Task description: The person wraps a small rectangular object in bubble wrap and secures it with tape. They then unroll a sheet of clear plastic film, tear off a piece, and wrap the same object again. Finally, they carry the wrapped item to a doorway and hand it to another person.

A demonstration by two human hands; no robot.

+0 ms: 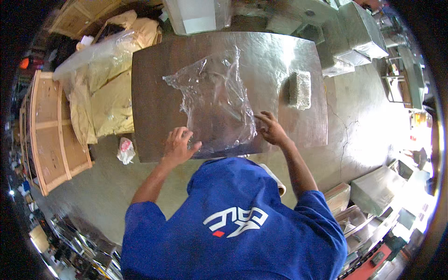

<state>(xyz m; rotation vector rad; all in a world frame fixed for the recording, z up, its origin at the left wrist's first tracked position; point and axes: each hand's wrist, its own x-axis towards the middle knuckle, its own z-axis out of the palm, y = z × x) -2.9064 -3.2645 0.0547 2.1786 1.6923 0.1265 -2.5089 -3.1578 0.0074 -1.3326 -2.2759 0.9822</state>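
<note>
A crumpled sheet of clear plastic film (217, 100) lies spread over a dark brown tabletop (154, 84). At the film's near left corner is my left hand (177, 147), its fingers spread and thumb apart, by the table's near edge. My right hand (271, 129) is at the film's right edge, fingers curled and closed on the border of the film; the fingertips show only in part. Farther right on the tabletop sits a small block-shaped bundle (300, 90) wrapped in clear plastic.
A roll (278, 182) shows partly beside my body. To the left stand a wooden crate (49, 126) and yellowish sheeting (109, 109) under plastic. A small white bag (125, 151) lies on the floor. Wrapped boxes (359, 35) stand far right, another wrapped box (378, 189) near right.
</note>
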